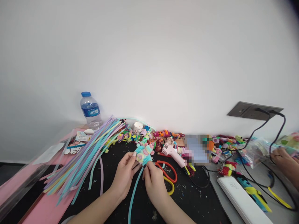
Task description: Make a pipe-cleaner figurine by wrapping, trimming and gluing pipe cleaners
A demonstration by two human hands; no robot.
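Observation:
Both of my hands meet over the black mat around a small turquoise pipe-cleaner figure (145, 155) with pink and yellow parts. My left hand (125, 172) pinches its left side between thumb and fingers. At the lower right edge, my right hand (154, 180) is closed on it, fingertips partly hidden. A long turquoise pipe cleaner (135, 194) hangs below the figure between my hands; whether it is joined to it I cannot tell. Just right of my right hand lie scissors (173, 178) with red and yellow handles. Behind them rests a pink glue gun (174, 154).
A bundle of pastel pipe cleaners (86, 158) lies left, before a water bottle (90, 109). Several colourful figures and a paper cup (138, 127) line the wall. At right are a white power bank-like block (243, 199), black cables (255, 129) and another person's hand (283, 160).

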